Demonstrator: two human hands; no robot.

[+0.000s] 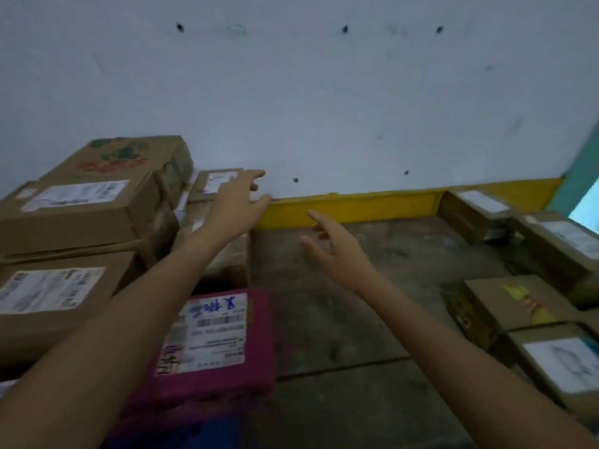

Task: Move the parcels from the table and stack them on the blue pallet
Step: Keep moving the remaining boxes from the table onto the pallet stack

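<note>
Hands (285,222) open, empty; stacked parcels (81,205) left, wall (324,92) ahead

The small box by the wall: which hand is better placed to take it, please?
Left. The left hand is open right over the small box; the right hand hovers empty above the bare table.

Two hands (236,202); one pink parcel (223,367), roughly nine brown cardboard parcels (81,215)
</note>
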